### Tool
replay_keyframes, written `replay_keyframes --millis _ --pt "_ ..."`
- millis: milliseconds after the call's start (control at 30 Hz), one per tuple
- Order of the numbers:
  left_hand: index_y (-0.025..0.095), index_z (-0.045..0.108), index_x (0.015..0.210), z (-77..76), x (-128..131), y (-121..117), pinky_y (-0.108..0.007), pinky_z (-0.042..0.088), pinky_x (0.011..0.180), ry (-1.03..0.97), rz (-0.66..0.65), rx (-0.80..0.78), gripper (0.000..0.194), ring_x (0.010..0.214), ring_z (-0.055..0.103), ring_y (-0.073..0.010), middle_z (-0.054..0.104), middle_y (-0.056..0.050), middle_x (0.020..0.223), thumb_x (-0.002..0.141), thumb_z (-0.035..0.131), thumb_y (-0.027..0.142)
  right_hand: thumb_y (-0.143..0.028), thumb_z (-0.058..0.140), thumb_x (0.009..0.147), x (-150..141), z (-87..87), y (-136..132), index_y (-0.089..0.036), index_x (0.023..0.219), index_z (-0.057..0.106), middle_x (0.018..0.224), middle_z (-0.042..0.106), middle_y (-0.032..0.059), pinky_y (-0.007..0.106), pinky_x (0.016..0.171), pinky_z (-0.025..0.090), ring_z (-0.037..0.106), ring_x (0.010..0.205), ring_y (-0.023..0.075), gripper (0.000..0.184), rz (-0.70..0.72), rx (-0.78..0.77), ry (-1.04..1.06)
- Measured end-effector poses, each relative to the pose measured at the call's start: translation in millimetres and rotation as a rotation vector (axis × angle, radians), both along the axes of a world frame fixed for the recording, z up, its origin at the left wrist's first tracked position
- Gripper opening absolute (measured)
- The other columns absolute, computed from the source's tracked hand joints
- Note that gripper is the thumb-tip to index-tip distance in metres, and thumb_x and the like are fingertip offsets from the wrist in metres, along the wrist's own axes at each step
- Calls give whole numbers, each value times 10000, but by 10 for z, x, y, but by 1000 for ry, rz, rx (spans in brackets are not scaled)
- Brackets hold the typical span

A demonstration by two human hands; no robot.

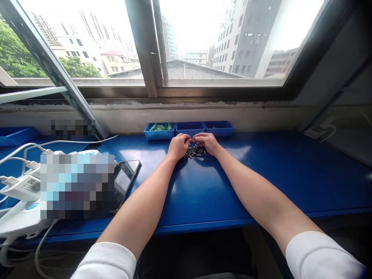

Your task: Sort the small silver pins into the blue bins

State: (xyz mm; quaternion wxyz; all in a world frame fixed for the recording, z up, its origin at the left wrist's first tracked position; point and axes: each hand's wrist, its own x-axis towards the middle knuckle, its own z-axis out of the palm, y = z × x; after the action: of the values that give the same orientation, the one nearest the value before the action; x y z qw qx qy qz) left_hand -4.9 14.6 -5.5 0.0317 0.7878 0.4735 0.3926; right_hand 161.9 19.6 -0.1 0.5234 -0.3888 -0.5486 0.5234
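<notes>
**White Sleeves, Bare Arms**

The person wore a plain white short-sleeved top of smooth, soft-looking fabric. The left sleeve (106,261) and right sleeve (321,255) each ended in a broad, rounded hem. Below those hems, the left forearm (139,205) and right forearm (261,195) were bare, as were the left hand (178,146) and right hand (207,143).

No readable text, labels or numbers.

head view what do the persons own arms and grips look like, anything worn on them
The left arm and right arm are bare below plain white fabric sleeves, left sleeve and right sleeve, ending near the elbows. The left grip and right grip are bare too: no gloves, watch or band shows.
</notes>
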Motion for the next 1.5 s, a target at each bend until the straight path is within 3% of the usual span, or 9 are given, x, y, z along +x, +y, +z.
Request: replay_keyframes --millis 267,400,567,767,1167,1400,1500 --pt "194 673 957 -20 -25 47 -274 472 808 -45 45 -19 202 866 614 -180 671 -52 949 864 505 259 -276 642 616 6 -7 4 -170 732 729 715 713 39 224 513 354 547 618 122 178 -43 19 -10" --pt "183 670 926 -8 -75 67 -278 466 814 -81 115 -49 216 867 611 -181 675 -57 942 872 469 239 -271 595 648 31 6 2 -166 722 722 714 711 42 235 546 400 576 648 139 181 -191 104 -53" --pt "186 669 866 25 -109 52 -289 465 804 -72 226 -114 218 862 610 -194 684 -58 911 870 468 270 -272 586 660 107 -17 60 -173 738 716 738 706 29 274 724 475 627 761 170 181 -403 200 -141" --pt "202 675 888 28 -124 30 -298 465 826 -2 312 -187 220 900 617 -209 688 -66 966 863 467 271 -251 579 658 168 -84 140 -198 887 709 912 719 19 294 800 491 638 838 180 268 -494 204 -261" --pt "198 684 862 -26 -150 87 -322 474 827 -38 275 -163 215 889 626 -223 686 -74 927 854 475 249 -217 522 625 155 -62 79 -191 689 702 706 706 17 310 783 492 652 776 189 193 -345 185 -240" --pt "192 678 1016 -32 -83 2 -273 498 814 -96 -63 -44 235 853 635 -172 679 -44 947 806 593 256 -196 491 575 93 34 -56 -176 707 730 712 718 30 301 744 485 648 769 197 273 -88 215 -195" --pt "198 690 995 -6 -52 -43 -267 500 801 -73 -143 -33 227 858 637 -170 680 -41 944 812 600 298 -197 484 566 82 51 -96 -172 720 737 721 720 32 294 727 479 641 772 197 298 -35 215 -211"
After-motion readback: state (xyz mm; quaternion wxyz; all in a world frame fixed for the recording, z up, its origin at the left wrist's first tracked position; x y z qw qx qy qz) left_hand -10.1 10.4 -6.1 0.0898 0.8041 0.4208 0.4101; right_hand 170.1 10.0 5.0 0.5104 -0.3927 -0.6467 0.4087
